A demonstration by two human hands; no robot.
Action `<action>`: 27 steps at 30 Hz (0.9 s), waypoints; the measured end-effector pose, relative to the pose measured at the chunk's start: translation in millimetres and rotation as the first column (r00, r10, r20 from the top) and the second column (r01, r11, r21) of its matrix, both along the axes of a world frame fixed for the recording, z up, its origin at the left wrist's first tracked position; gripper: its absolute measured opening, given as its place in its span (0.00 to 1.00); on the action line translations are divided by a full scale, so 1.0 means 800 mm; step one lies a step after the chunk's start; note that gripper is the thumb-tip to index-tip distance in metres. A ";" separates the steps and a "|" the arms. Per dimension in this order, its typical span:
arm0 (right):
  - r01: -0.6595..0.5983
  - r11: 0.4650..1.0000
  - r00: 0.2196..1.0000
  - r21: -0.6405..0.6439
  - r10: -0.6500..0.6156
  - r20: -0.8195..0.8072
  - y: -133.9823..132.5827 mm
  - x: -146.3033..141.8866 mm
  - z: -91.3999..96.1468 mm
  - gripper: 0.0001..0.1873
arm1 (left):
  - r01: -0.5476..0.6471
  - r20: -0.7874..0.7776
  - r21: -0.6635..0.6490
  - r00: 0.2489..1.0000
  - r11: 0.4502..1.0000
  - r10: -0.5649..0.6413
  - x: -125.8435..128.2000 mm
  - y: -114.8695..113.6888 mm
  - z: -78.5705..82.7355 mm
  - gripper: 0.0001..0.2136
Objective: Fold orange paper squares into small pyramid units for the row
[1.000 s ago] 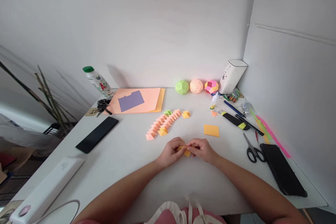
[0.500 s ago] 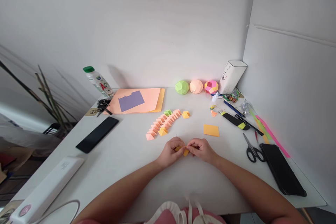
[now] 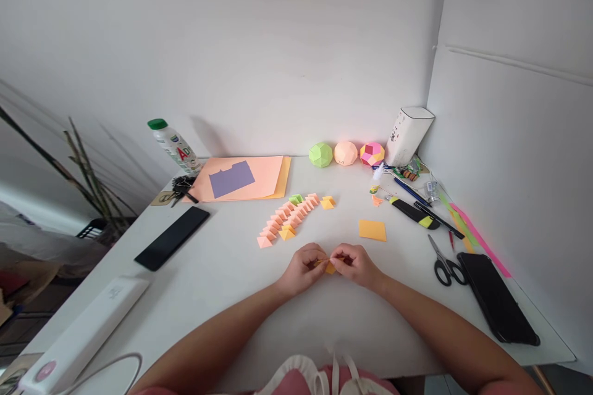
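Note:
My left hand (image 3: 301,266) and my right hand (image 3: 356,263) meet over the white table (image 3: 222,271), both pinching a small folded orange paper (image 3: 330,268) between the fingertips. Most of the paper is hidden by my fingers. Just beyond my hands lies a curved row of several folded peach, yellow and green paper pieces (image 3: 290,217). A flat orange paper square (image 3: 372,229) lies a little beyond my right hand.
Three paper balls, green (image 3: 320,154), peach (image 3: 345,152) and pink (image 3: 372,153), stand at the back wall beside a white box (image 3: 409,134). Scissors (image 3: 443,263), pens, a cutter and a black phone (image 3: 496,303) lie right. Peach sheets (image 3: 259,176), a bottle (image 3: 174,145), keys and another phone (image 3: 172,236) lie left.
My fingers have shifted slightly on the orange paper, pressing it closer together. Nothing else on the table has moved.

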State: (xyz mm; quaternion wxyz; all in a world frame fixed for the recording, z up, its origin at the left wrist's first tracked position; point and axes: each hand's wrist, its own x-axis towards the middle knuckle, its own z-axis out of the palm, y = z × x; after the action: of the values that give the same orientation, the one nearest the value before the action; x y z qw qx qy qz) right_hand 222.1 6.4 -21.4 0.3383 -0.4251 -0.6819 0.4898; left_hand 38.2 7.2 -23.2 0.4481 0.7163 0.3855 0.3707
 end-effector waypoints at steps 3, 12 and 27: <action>0.007 1.000 1.000 0.008 -0.007 -0.005 -0.001 -0.001 0.000 0.04 | 0.003 0.006 0.018 1.000 1.000 -0.003 0.000 -0.001 0.000 0.09; 0.116 0.980 0.986 -0.161 -0.132 -0.097 0.003 0.008 0.002 0.04 | -0.082 0.099 -0.134 0.990 0.988 0.096 -0.006 0.002 -0.001 0.10; 0.005 0.992 0.998 -0.128 -0.013 -0.061 0.002 0.008 0.007 0.12 | -0.061 0.106 -0.216 0.991 0.974 0.086 -0.006 0.002 0.003 0.09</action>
State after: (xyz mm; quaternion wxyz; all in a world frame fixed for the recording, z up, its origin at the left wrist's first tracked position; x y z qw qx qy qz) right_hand 228.7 8.3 -15.9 0.3336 -0.4335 -0.6365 0.5438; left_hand 33.4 8.8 -21.2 0.5293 0.6272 0.4229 0.3843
